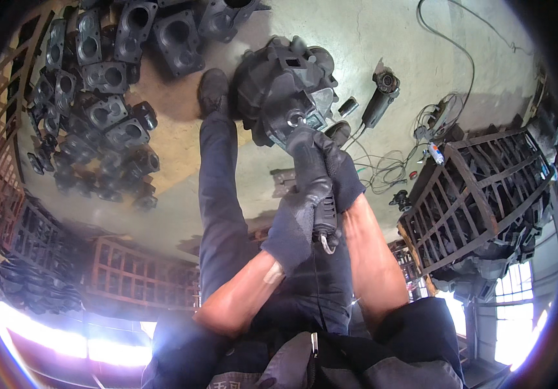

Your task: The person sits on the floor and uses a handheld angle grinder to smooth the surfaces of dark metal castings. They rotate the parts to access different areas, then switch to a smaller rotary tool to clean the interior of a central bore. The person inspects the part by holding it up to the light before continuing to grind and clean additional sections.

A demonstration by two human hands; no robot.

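Between my legs lies a big dark cast-metal housing (272, 91) with a round hole and a rectangular opening on its near side. Both my hands wear dark gloves and are wrapped round a straight die grinder (325, 217), whose cord hangs down toward my lap. My left hand (302, 211) grips the body farther back. Closer to the casting, my right hand (337, 162) closes round the front part. The tool's front end meets the casting beside the round hole; the bit itself is hard to make out.
An angle grinder (381, 97) lies on the floor to the right, near a small dark cylinder (349, 107). Tangled cables (389, 167) run farther right, beside a metal cage crate (480, 194) filled with parts. Many similar castings (107, 78) cover the floor at left.
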